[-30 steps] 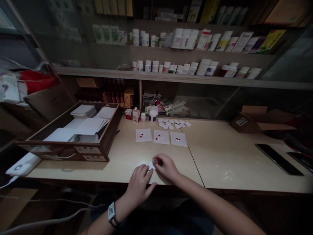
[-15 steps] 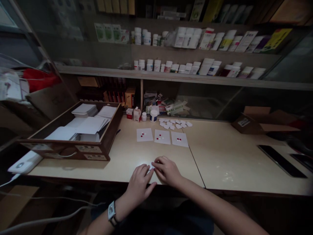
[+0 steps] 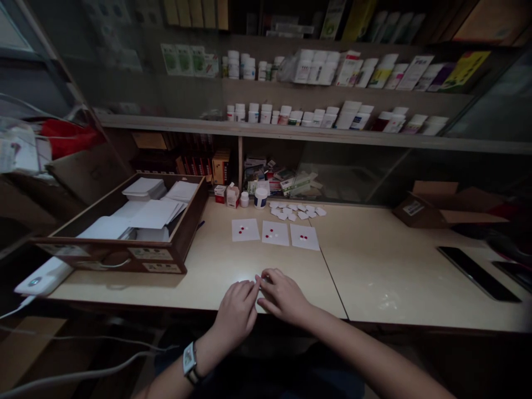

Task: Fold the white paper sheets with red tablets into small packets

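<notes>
Near the front edge of the table, my left hand (image 3: 236,308) and my right hand (image 3: 285,296) meet at the fingertips. Between them is a small folded piece of white paper (image 3: 263,280), mostly hidden by the fingers. Both hands are closed on it, pressing it against the tabletop. Beyond them lie three square white paper sheets in a row: the left sheet (image 3: 251,235), the middle sheet (image 3: 282,240) and the right sheet (image 3: 312,244). Each carries a few red and white pills. Several small folded paper packets (image 3: 301,215) lie behind the sheets.
A wooden drawer (image 3: 183,252) with stacked white paper stands at the left. Small boxes (image 3: 233,196), a small white bottle (image 3: 244,199) and a blue-labelled jar (image 3: 260,198) line the back. A phone (image 3: 477,273) and an open carton (image 3: 424,208) are at the right.
My left fingers have drawn together, and its thumb has moved up to the others. My right hand has shifted slightly left over the paper, which is now more covered.
</notes>
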The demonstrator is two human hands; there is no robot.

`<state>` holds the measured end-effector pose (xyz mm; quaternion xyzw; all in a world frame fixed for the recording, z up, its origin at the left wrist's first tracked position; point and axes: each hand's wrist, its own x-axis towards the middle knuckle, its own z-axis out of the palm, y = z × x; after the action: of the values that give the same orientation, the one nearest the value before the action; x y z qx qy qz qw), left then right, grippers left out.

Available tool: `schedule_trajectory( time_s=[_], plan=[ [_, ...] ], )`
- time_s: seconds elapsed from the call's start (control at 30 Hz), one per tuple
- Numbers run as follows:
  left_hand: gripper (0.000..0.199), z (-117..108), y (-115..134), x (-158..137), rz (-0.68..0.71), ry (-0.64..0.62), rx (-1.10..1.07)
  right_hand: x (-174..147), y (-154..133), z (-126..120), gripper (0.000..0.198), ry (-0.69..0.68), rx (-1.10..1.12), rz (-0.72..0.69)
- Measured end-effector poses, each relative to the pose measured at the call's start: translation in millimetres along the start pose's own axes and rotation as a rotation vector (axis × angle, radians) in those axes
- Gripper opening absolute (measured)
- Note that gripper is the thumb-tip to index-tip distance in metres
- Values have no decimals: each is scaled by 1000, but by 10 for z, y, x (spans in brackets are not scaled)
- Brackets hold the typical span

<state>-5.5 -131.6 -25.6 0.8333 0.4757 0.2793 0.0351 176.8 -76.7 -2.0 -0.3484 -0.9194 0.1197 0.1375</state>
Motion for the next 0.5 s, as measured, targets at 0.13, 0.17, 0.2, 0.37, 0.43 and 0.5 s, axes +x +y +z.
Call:
schedule_trajectory(
  time_s=[0.13,0.17,0.2,0.37,0.43,0.5],
  plan=[
    [44,31,30,29,-4,21,59,-30,52,-93,42,-18,38,-2],
    [43,37,36,31,-2,29,68,-39,60,-106,40,-11,27,6],
    [41,41,43,34,1,33,76,-48,63,-111,39,-4,3,10],
    [29,-1,87,97,-22,13,120,-21,40,-70,35,-12,-134,-29],
    [23,-38,87,156,-61,-2,129,49,56,-60,26,-1,-99,7],
    [19,-71,61,221,-89,-9,107,147,97,-69,23,7,0,48]
  ],
)
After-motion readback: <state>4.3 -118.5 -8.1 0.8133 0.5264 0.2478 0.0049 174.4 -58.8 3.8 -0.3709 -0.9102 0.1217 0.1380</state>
